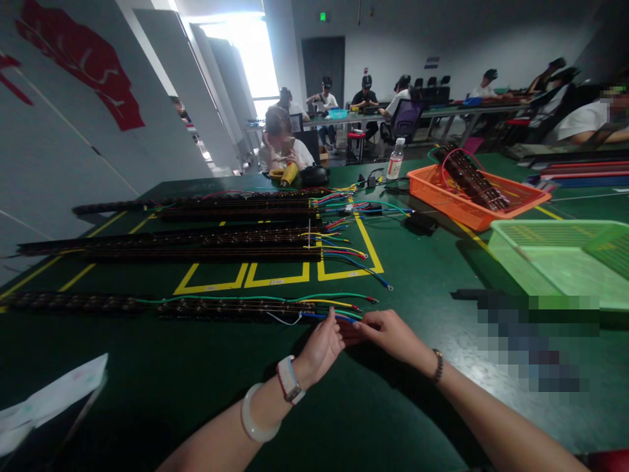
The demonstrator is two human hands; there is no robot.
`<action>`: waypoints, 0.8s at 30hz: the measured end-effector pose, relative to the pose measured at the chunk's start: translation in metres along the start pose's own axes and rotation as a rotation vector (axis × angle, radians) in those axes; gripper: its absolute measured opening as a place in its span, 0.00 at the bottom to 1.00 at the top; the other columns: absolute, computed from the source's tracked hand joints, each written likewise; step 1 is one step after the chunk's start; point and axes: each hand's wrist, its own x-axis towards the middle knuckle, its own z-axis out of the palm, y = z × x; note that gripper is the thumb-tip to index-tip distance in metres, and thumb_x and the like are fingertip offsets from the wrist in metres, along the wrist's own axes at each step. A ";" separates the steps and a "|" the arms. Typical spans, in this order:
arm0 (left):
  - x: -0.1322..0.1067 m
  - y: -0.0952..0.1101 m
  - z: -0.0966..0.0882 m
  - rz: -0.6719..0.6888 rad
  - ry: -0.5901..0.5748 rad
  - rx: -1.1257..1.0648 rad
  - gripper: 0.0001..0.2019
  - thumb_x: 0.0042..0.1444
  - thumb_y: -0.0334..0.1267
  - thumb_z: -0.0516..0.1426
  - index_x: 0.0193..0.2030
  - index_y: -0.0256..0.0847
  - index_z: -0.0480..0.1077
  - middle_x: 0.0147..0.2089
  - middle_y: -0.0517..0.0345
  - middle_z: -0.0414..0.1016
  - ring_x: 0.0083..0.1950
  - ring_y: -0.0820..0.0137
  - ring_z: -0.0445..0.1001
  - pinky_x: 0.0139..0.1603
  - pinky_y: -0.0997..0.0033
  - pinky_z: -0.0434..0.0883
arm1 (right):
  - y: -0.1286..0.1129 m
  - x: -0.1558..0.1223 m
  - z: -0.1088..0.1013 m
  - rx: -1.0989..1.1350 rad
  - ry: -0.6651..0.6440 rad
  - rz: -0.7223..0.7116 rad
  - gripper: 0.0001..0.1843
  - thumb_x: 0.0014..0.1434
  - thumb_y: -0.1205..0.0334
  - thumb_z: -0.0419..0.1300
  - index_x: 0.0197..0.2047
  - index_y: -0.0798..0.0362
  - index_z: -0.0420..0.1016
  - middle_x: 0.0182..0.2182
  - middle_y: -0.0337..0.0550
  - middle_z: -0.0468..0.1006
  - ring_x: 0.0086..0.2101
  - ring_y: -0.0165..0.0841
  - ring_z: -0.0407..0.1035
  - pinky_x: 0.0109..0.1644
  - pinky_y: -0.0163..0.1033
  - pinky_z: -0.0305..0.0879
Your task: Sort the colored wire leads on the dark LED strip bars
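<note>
The left hand [322, 351] has its fingers closed about the wires [310, 316] at the end of the nearest cable chain [236, 307], while the right hand [393, 334] pinches them by their tips; just which strands each has cannot be told. That chain lies lengthwise on the green table [211, 387], from near its left edge to the hands, a white tie [285, 321] sticking out beside the wires. A green wire [339, 297] and a yellow wire [337, 304] lie loose just beyond the fingertips. Farther toward the table's far edge, more black chains [206, 253] lie roughly parallel, coloured leads fanning from their right ends — some over yellow tape outlines [278, 283]. Along the right side sit a green basket [511, 262] and, nearer the far edge, an orange basket [442, 201] with another chain [472, 177] in it. A bottle [394, 160] stands by the far edge.
</note>
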 end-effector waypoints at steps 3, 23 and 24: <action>-0.002 -0.002 -0.001 -0.040 -0.017 0.127 0.24 0.56 0.57 0.49 0.31 0.34 0.68 0.30 0.48 0.76 0.32 0.66 0.76 0.37 0.64 0.70 | 0.001 0.001 -0.001 -0.214 0.070 -0.065 0.22 0.63 0.51 0.48 0.25 0.53 0.71 0.22 0.39 0.72 0.24 0.28 0.64 0.29 0.32 0.53; -0.010 -0.006 -0.001 -0.116 -0.128 0.589 0.25 0.57 0.57 0.46 0.20 0.39 0.61 0.14 0.60 0.64 0.15 0.75 0.65 0.17 0.78 0.61 | 0.007 0.004 -0.001 -0.485 0.026 -0.280 0.19 0.64 0.56 0.50 0.26 0.54 0.72 0.24 0.43 0.73 0.29 0.32 0.64 0.38 0.37 0.56; -0.010 -0.006 -0.001 -0.118 -0.126 0.591 0.25 0.56 0.57 0.47 0.20 0.39 0.61 0.14 0.61 0.64 0.15 0.75 0.65 0.17 0.78 0.61 | 0.008 0.006 -0.005 -0.458 0.063 -0.269 0.20 0.65 0.54 0.48 0.26 0.54 0.71 0.24 0.42 0.72 0.29 0.32 0.64 0.38 0.37 0.57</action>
